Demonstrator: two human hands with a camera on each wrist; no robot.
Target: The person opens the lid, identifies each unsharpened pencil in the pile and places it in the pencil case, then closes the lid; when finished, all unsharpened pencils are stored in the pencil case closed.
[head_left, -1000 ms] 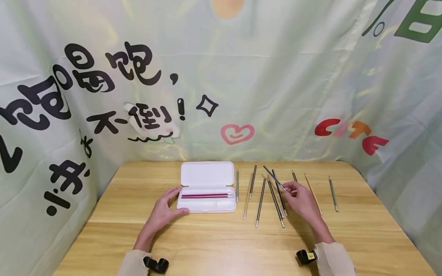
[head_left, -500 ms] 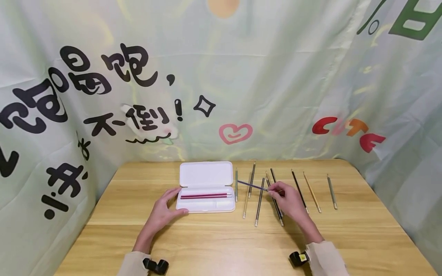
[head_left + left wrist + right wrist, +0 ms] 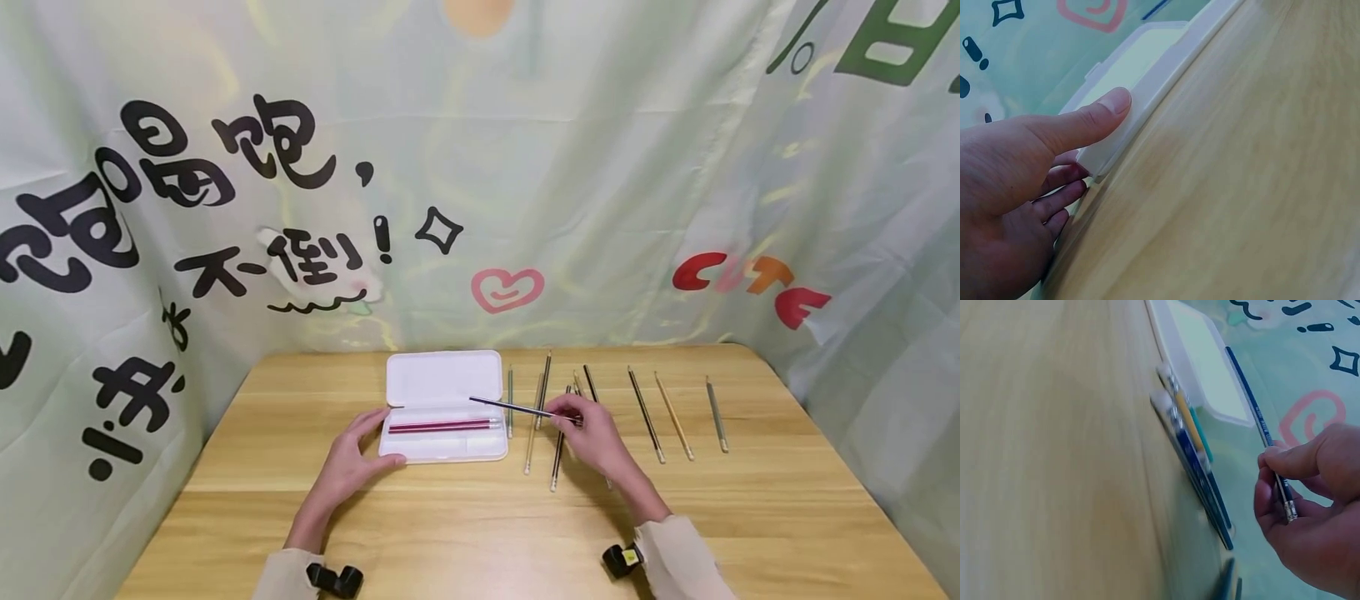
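Observation:
A white pencil case lies with its lid up on the table, holding dark-red pencils side by side. My left hand grips its left end; in the left wrist view the thumb presses the near corner and the fingers are partly hidden behind. Between thumb and fingers of my right hand is a dark blue pencil, pinched near its metal eraser end. Its far tip reaches over the right part of the case, above the table. Below that hand lie loose pencils, some partly hidden.
Just right of the case lie a green pencil and a natural-wood one. Farther right are a black pencil, a yellow one and a grey-green one. A printed curtain hangs behind the wooden table.
My right hand has moved left with the dark blue pencil, from above the loose pencils to beside the case; the pencil has turned nearly level across the view. The left hand stays on the case.

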